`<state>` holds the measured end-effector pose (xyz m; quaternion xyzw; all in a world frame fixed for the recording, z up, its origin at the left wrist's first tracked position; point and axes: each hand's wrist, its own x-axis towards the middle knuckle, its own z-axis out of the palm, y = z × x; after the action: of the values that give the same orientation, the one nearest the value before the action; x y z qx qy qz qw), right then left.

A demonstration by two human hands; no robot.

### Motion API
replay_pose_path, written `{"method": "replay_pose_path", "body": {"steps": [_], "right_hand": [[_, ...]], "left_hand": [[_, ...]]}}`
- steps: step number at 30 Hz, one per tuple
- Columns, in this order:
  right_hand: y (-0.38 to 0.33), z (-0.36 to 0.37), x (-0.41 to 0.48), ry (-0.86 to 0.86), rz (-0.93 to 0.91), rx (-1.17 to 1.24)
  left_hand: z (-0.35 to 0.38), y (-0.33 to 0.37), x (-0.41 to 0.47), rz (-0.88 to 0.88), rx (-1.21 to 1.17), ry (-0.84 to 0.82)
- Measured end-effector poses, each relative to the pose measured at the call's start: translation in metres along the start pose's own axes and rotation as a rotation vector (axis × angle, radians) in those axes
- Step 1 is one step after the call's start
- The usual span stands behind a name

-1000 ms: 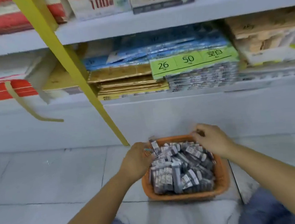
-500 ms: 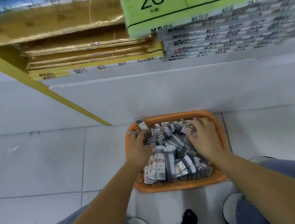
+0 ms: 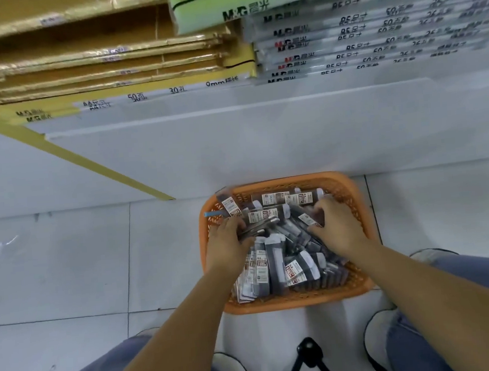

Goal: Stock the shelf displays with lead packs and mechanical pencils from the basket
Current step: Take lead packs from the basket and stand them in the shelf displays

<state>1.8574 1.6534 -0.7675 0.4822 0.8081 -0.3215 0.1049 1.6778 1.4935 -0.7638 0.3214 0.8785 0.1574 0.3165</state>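
Barely started: basket heaped

Orange basket (image 3: 303, 302) sits on floor tiles (image 3: 66, 260) below the shelf (image 3: 318, 93), piled with lead packs (image 3: 275, 267). Grip: left hand (image 3: 228, 246) curls round a few packs; right hand (image 3: 340, 231) digs in, fingers bent, hold unclear. Likely nearly all stocking left.

An orange latticed plastic basket (image 3: 292, 302) sits on the pale tiled floor (image 3: 67, 274), centre of view, its far rim just beside the white shelf base (image 3: 263, 142). It is heaped with small clear plastic lead packs (image 3: 275, 262), dark inside with white printed labels, lying jumbled at every angle. One pack tilts up over the far left rim.
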Motion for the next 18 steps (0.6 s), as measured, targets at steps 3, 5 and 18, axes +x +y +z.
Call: {"method": "replay_pose_path", "body": {"steps": [3, 5, 18], "right_hand": [[0.004, -0.002, -0.008, -0.016, 0.05, 0.018], [0.003, -0.008, -0.013, 0.002, 0.044, 0.026], [-0.091, -0.133, -0.078, -0.414, -0.272, 0.535]], "left_hand": [[-0.007, 0.002, -0.007, -0.078, -0.108, -0.012], [-0.011, 0.002, -0.015, -0.101, -0.222, -0.03], [-0.115, 0.062, -0.068, -0.061, -1.194, -0.326]]}}
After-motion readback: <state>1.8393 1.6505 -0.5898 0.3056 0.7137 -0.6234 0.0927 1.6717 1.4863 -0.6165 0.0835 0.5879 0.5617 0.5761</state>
